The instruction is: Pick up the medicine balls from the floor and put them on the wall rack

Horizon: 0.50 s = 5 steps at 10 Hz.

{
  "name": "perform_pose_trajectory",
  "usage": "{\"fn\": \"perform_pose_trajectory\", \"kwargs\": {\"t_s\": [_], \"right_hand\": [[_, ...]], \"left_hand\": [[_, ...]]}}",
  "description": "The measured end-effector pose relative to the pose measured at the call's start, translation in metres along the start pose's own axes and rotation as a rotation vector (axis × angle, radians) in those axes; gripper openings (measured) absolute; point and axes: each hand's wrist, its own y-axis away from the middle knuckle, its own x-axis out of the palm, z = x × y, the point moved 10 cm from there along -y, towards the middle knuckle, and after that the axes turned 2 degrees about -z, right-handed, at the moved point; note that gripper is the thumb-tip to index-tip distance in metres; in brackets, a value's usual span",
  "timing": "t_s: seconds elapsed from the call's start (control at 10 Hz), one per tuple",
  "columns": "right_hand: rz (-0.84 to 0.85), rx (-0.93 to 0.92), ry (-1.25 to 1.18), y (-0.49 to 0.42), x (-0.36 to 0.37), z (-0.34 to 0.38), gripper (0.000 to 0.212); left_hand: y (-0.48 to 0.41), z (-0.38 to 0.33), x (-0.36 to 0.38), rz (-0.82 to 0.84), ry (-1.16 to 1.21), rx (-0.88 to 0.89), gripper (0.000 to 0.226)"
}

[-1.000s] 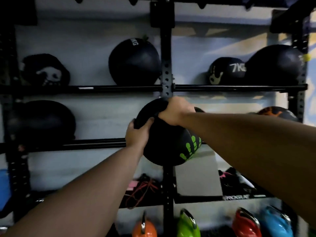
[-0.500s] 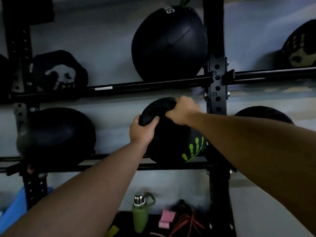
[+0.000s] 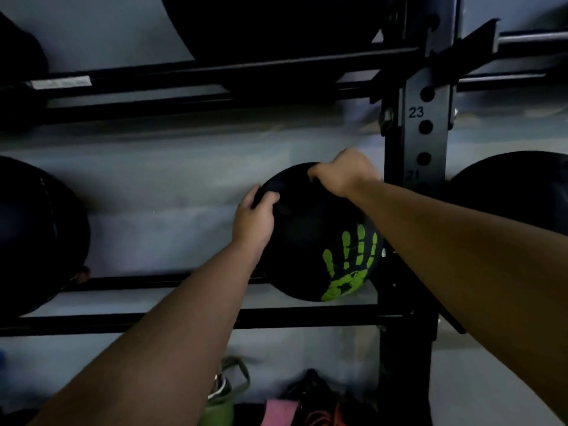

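Handprint ball [image 3: 310, 241]: black, green handprint low on its front-right. It sits between the front and back rails [image 3: 153, 321] of the rack's [image 3: 215, 72] middle shelf, just left of the upright [image 3: 425, 133]. Left hand [image 3: 253, 216] grips its upper-left, right hand [image 3: 344, 173] its top. Left ball [image 3: 37, 235]: black, same shelf, well apart. Right ball [image 3: 516, 192]: black, past the upright. Top ball [image 3: 270, 23]: black, on the shelf above, mostly cropped.

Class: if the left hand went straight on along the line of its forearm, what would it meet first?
The medicine ball: the left hand grips its upper left side, so it would press straight into it. Beyond likely lies the wall; depth is unclear.
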Motion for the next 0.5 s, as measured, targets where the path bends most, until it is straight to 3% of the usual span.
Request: {"fn": "perform_pose_trajectory", "kwargs": {"t_s": [0.1,0.3,0.4,0.5], "right_hand": [[-0.03,-0.007,-0.015,0.008,-0.004,-0.002,0.036],[-0.034,-0.029,0.079,0.032,-0.009,0.009,0.047],[0.071,-0.06,0.135,0.051,-0.002,0.004,0.066],[0.111,-0.071,0.068,0.075,-0.012,0.003,0.075]], "left_hand": [[0.009,0.001,-0.003,-0.03,0.025,0.043,0.095],[0.025,-0.004,-0.007,0.037,-0.07,0.034,0.085],[0.033,-0.01,-0.013,0.133,-0.262,-0.007,0.059],[0.045,-0.016,-0.033,0.164,-0.308,-0.03,0.032]]}}
